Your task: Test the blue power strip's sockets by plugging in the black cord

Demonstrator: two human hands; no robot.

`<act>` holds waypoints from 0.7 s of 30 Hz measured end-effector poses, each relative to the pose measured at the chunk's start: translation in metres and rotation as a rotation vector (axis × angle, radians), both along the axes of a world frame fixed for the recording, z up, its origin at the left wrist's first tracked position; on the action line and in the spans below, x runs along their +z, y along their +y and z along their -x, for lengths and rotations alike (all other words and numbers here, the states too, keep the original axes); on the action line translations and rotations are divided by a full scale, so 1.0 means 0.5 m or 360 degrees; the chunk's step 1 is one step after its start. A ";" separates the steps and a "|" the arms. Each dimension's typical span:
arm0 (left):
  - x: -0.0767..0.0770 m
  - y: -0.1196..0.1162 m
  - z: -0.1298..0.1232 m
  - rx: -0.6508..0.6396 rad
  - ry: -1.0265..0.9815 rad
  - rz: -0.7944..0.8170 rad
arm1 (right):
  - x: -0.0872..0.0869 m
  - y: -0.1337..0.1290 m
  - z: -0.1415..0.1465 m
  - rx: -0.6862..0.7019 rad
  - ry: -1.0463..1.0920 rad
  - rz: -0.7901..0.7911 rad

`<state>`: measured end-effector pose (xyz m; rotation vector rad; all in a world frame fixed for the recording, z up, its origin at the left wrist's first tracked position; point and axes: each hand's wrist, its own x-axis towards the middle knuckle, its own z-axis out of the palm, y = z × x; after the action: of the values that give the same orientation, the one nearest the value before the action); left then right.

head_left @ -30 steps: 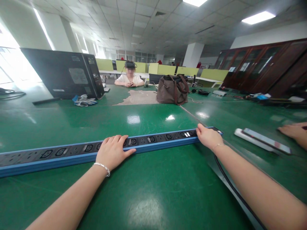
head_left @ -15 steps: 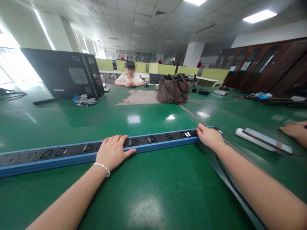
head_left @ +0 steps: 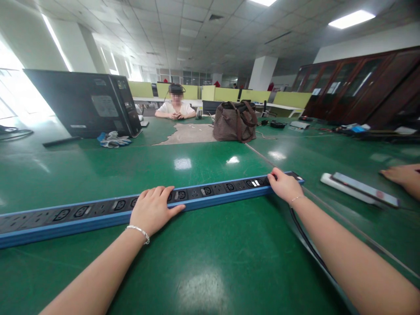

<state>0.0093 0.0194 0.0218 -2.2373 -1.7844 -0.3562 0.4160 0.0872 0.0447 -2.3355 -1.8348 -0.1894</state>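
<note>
A long blue power strip (head_left: 219,189) with black sockets lies across the green table, from the left edge to right of centre. My left hand (head_left: 153,209) rests over its middle part, fingers on the top and thumb along the near side, gripping the strip. Near the strip's right end, my right hand (head_left: 285,187) is closed around a black plug at the sockets, mostly hidden by the fingers. A black cable (head_left: 306,236) runs from under that hand down beside my right forearm.
Behind the strip are a black computer case (head_left: 88,105), gloves (head_left: 114,139) and a brown bag (head_left: 233,122). At right, a phone (head_left: 365,189) lies on a white object near another person's hand (head_left: 402,177). A person (head_left: 175,107) sits across the green table (head_left: 197,245).
The view has shifted slightly. My right hand has tilted a little at the sockets, and a bit of black now shows between its fingers. My left hand stays on the strip.
</note>
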 end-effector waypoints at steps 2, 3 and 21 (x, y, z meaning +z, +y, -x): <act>0.000 0.000 0.000 0.0005 -0.0006 0.0006 | 0.000 -0.004 0.002 -0.0004 0.0025 -0.0015; 0.000 0.001 0.000 0.0008 -0.0011 0.0010 | 0.001 -0.005 0.003 -0.0010 0.0028 -0.0009; 0.003 0.000 -0.002 0.0010 -0.0035 0.0033 | -0.008 0.000 -0.013 -0.0057 0.0191 -0.0093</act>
<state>0.0105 0.0195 0.0232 -2.2498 -1.8143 -0.3642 0.4228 0.0872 0.0408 -2.2889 -1.7097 -0.1032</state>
